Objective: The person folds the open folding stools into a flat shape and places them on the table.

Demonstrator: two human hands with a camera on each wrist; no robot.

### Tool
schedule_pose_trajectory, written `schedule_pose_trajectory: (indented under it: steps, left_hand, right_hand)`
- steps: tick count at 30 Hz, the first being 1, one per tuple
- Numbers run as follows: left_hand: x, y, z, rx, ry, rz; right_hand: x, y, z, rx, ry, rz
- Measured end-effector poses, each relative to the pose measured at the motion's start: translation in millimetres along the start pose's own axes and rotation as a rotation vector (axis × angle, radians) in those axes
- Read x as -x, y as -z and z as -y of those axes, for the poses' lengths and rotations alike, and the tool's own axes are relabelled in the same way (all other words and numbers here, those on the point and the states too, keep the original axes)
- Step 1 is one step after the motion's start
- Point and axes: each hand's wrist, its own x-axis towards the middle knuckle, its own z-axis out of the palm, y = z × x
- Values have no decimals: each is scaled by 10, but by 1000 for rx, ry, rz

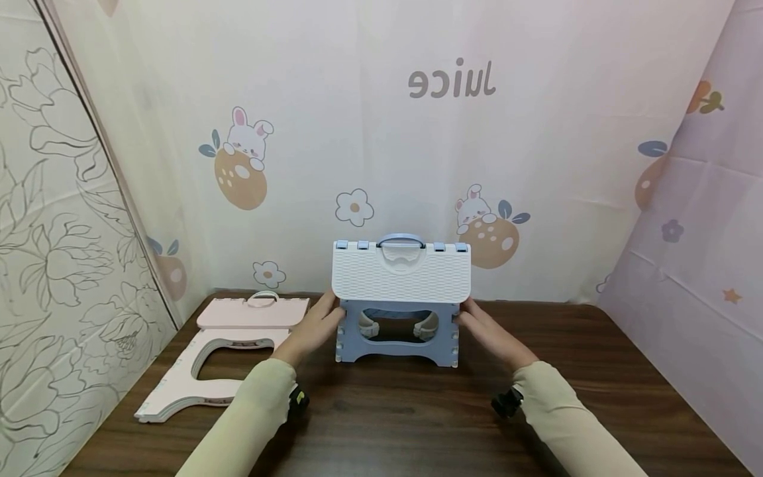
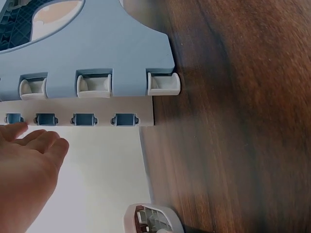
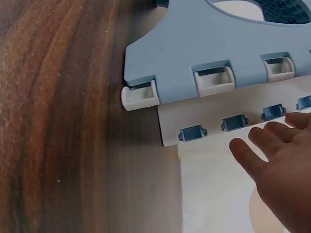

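A folding step stool with a white textured top [image 1: 369, 281] and blue leg panels [image 1: 352, 338] stands on the table, its top tilted toward me. My left hand [image 1: 312, 328] lies along its left side, and my right hand [image 1: 491, 334] along the right. Both wrist views show blue hinge pieces set in a white leg panel [image 2: 104, 108]. The left hand's fingertips [image 2: 59, 145] are slightly bent at that panel's edge. On the other side, the right hand's fingers [image 3: 243, 153] are spread and mostly straight beside the panel edge. The top hides part of both hands in the head view.
A pink folding stool [image 1: 238, 314] lies flat on the left of the dark wooden table [image 1: 411, 417], next to my left forearm. Behind the table hangs a printed curtain [image 1: 322, 132], with patterned side curtains to the left and right.
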Motion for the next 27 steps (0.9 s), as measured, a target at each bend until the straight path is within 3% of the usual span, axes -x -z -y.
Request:
schedule_pose_trajectory:
  steps: [10, 17, 27]
  left_hand:
    - [-20, -6, 21, 19, 53, -39]
    - [-32, -21, 34, -9, 35, -24]
    - [-30, -34, 55, 71, 26, -6]
  right_hand:
    - [-28, -42, -32, 24, 7, -44]
    - [-12, -90, -54, 87, 11, -80]
    - [-9, -125, -39, 90, -7, -88]
